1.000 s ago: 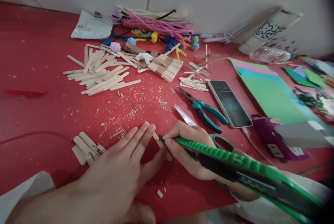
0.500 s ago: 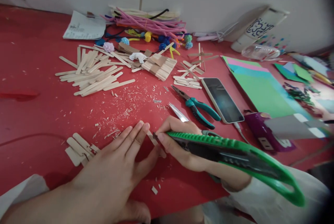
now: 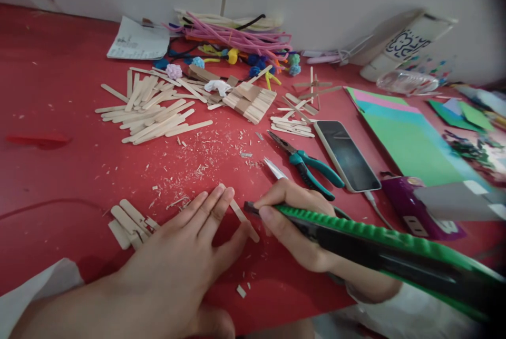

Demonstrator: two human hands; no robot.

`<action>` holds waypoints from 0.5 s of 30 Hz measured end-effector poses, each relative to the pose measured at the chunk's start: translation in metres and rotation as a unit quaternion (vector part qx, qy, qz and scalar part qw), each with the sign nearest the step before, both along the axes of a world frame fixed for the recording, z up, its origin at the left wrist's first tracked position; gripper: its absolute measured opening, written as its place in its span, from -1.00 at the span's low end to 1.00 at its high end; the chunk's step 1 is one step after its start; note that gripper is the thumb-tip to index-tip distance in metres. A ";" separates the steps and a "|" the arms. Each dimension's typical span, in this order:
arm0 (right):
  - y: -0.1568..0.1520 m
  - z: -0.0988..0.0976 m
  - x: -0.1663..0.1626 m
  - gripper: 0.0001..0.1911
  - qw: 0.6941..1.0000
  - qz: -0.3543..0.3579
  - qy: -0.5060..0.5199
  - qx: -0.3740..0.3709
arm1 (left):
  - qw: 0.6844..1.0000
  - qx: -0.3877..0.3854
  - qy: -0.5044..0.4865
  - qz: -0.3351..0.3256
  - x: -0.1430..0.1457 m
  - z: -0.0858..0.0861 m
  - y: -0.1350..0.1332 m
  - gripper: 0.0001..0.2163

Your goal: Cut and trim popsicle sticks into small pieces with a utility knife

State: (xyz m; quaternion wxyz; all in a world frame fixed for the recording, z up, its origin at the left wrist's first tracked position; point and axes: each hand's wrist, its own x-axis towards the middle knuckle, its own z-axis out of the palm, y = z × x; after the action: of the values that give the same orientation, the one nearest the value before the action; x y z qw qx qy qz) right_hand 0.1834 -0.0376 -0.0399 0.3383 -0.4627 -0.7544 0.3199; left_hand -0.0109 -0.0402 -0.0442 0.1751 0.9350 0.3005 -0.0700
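Note:
My left hand (image 3: pixel 185 249) lies flat, its fingers stretched out. Its index finger and thumb press a craft stick (image 3: pixel 239 212) down against the red table. Held in my right hand (image 3: pixel 296 223) is a green and black utility knife (image 3: pixel 356 239), gripped near its front end. The knife's tip is just right of the stick, apart from it. By my left wrist lie several short cut stick pieces (image 3: pixel 128 220), partly hidden by the hand. Wood shavings (image 3: pixel 197 162) are scattered beyond my fingertips.
Beyond my right hand are pliers (image 3: pixel 306 162), a pointed metal blade (image 3: pixel 274 167) and a phone (image 3: pixel 348 154). A heap of craft sticks (image 3: pixel 152 109) lies farther back, near pipe cleaners (image 3: pixel 237 36). Coloured paper (image 3: pixel 411 133) and a purple object (image 3: pixel 407 207) are at right.
My right hand has drawn the knife back from the craft stick, leaving a gap. The knife's rear end has swung rightward. My left hand stays on the stick; the view has shifted slightly.

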 end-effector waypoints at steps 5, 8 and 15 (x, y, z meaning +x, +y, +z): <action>0.004 -0.009 0.002 -0.90 0.999 0.026 -0.030 0.003 | 0.999 -0.019 0.026 -0.002 0.000 0.001 0.001 -0.03; 0.006 -0.012 0.004 -0.89 0.998 0.053 -0.018 0.023 | 0.999 -0.024 0.030 0.003 0.000 0.001 0.001 -0.04; 0.005 -0.012 0.002 -0.89 0.997 0.071 -0.023 -0.030 | 1.000 -0.026 0.003 0.008 0.000 0.001 0.001 -0.04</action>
State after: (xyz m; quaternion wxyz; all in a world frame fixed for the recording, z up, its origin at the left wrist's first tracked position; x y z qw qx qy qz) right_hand 0.1859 -0.0324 -0.0514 0.2832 -0.4254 -0.7829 0.3548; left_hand -0.0107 -0.0388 -0.0436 0.1989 0.9273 0.3070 -0.0795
